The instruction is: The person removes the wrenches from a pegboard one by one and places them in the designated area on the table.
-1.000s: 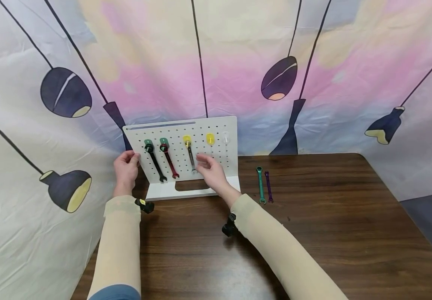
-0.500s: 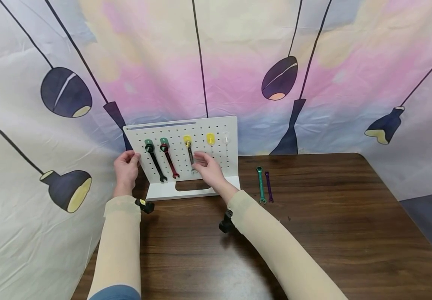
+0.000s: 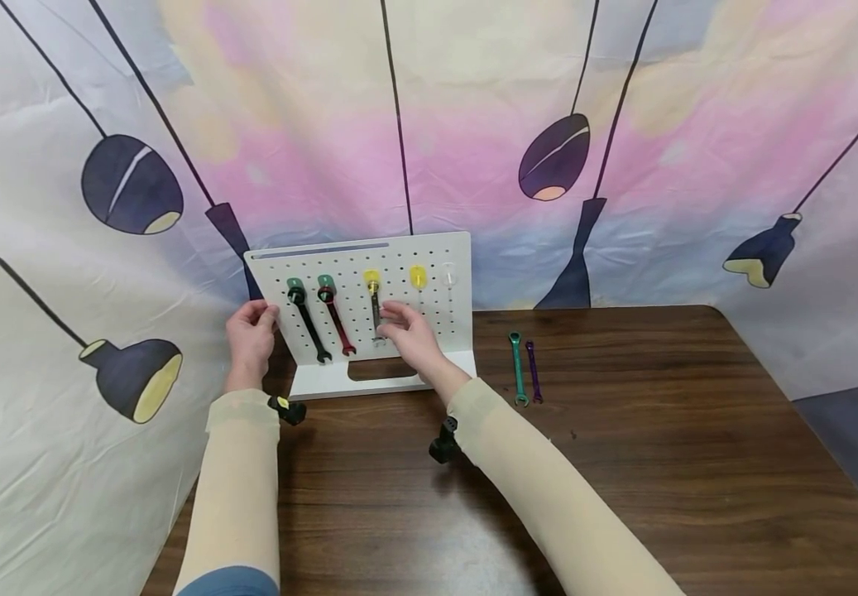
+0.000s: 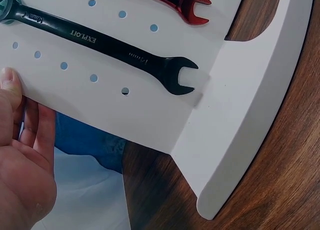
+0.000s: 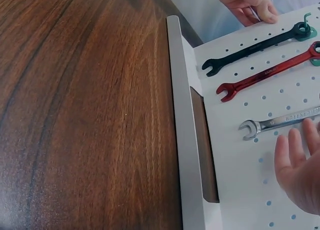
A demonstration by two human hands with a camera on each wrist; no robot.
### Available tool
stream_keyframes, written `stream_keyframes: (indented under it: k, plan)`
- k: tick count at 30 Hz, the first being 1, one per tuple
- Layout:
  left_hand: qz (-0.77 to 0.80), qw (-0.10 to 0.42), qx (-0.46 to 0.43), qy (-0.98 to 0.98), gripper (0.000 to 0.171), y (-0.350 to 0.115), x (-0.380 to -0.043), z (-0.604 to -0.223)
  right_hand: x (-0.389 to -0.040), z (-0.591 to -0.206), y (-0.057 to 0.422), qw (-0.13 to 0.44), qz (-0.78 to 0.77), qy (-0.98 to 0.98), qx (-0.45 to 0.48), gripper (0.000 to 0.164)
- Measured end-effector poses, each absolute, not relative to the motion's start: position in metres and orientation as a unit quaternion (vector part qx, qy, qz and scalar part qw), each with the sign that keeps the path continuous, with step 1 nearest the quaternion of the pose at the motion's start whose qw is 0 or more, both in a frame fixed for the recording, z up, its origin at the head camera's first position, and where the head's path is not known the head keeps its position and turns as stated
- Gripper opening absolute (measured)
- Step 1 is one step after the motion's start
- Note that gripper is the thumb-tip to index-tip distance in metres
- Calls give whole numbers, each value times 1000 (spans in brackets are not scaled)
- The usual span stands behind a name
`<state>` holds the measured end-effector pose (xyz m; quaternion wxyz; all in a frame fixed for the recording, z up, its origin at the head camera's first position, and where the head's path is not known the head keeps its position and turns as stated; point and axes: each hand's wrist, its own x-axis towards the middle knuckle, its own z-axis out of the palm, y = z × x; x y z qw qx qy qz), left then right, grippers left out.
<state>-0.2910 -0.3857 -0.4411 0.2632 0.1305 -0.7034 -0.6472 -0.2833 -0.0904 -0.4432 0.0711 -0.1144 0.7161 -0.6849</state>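
A white pegboard stand (image 3: 354, 306) stands upright on the table. My left hand (image 3: 250, 343) grips its left edge, thumb on the front face, as the left wrist view also shows. A silver wrench (image 3: 376, 310) hangs from a yellow hook on the board. Beside its lower part is my right hand (image 3: 417, 343); in the right wrist view the loosely bent fingers (image 5: 296, 147) touch the silver wrench's shank, and the thumb is not visible there. To the left hang a black wrench (image 4: 115, 45) and a red wrench (image 3: 337, 323), each on a green hook.
Right of the silver wrench, a bare yellow hook (image 3: 418, 276) and a clear hook (image 3: 449, 273) are fixed to the board. A green wrench (image 3: 519, 368) and a purple wrench (image 3: 534, 371) lie on the wooden table (image 3: 659, 430). A printed cloth (image 3: 473, 149) hangs behind.
My right hand has shifted slightly left, and the lower end of the silver wrench has swung left with it. The left hand has stayed on the board's edge.
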Motion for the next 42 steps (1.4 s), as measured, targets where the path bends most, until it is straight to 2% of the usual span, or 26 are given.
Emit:
stream_keyframes:
  k: [13,26,36,42]
  plan:
    - [-646,257,141,-705,6,-393,-294,-445,-286,-441,-90,108,-713,681,-128,53]
    - [-652,249,138,-703,11,-393,-293,-445,-287,-444,-94,118,-716,675,-132,53]
    - [-651,250,129,-705,8,-384,-284,-432,-288,-444,-94,115,-716,676,-132,46]
    - [-655,256,124,-700,7,-387,-289,-438,-288,-445,-93,119,-725,667,-125,46]
